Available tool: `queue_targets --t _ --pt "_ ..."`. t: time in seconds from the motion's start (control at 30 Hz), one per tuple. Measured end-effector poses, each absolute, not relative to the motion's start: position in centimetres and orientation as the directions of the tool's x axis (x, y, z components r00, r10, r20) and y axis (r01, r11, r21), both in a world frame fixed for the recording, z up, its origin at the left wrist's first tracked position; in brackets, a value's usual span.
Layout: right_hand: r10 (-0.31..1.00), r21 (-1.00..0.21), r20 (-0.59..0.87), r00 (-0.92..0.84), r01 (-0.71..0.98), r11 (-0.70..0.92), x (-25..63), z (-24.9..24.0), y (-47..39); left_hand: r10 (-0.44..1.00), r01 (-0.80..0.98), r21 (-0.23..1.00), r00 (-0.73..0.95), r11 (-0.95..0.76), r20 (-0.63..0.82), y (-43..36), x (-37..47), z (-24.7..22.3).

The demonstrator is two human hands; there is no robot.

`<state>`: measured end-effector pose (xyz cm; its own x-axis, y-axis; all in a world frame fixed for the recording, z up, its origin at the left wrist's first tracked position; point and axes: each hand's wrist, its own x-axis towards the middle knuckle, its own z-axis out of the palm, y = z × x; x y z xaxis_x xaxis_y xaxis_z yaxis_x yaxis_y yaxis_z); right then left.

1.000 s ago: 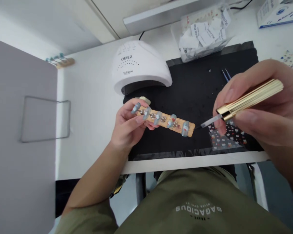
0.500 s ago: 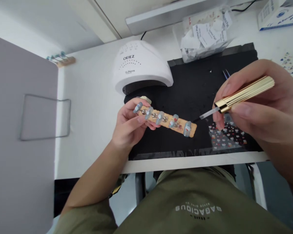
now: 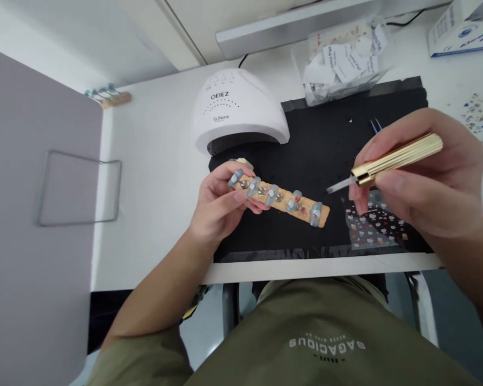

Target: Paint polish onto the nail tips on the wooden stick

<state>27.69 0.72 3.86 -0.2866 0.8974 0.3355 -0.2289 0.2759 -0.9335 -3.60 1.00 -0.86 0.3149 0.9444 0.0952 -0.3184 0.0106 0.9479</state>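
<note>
My left hand grips one end of a wooden nail display stand, held tilted above the black mat. Several blue-grey press-on nails with small decals stand along it, among them a nail at the right end. Round metal studs show between them. Pinched between the thumb and fingers of my right hand is a nail polish brush with a gold ribbed handle. Its bristle tip points left and sits a short way right of the rightmost nail, apart from it.
A white nail lamp stands behind my left hand. The black mat carries tweezers and a clear sticker sheet. Farther back are a bag of alcohol pads and a box. Another nail stand is at far left.
The brush tip has shifted slightly left relative to the mat, and the nail stand sits a little further right in view. Both grips stay the same; the whole view has shifted slightly.
</note>
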Motion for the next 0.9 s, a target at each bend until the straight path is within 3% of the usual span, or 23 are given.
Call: queue_targets --t 0.27,0.5,0.67,0.77,0.9 --pt "0.926 -0.912 0.361 -0.11 -0.251 0.325 26.9 3.8 1.3 0.938 -0.305 0.952 0.324 -0.017 0.12 0.8 -3.3 -0.2" --pt "0.911 -0.897 0.404 -0.085 -0.234 0.376 27.0 3.5 1.5 0.891 -0.134 0.988 0.454 0.078 -0.009 0.1 -3.3 -0.7" --pt "0.907 -0.898 0.416 -0.063 -0.187 0.399 27.3 3.1 1.6 0.894 -0.041 0.995 0.444 0.088 -0.061 -0.3 -3.2 -1.1" --pt "0.898 -0.894 0.435 -0.057 -0.14 0.425 27.4 2.8 1.7 0.921 0.126 0.991 0.379 0.045 -0.09 -0.5 -3.1 -0.9" --pt "0.901 -0.9 0.428 -0.07 -0.123 0.418 27.5 2.5 1.5 0.933 0.415 0.899 0.359 -0.139 -0.021 -0.4 -3.1 -0.9"
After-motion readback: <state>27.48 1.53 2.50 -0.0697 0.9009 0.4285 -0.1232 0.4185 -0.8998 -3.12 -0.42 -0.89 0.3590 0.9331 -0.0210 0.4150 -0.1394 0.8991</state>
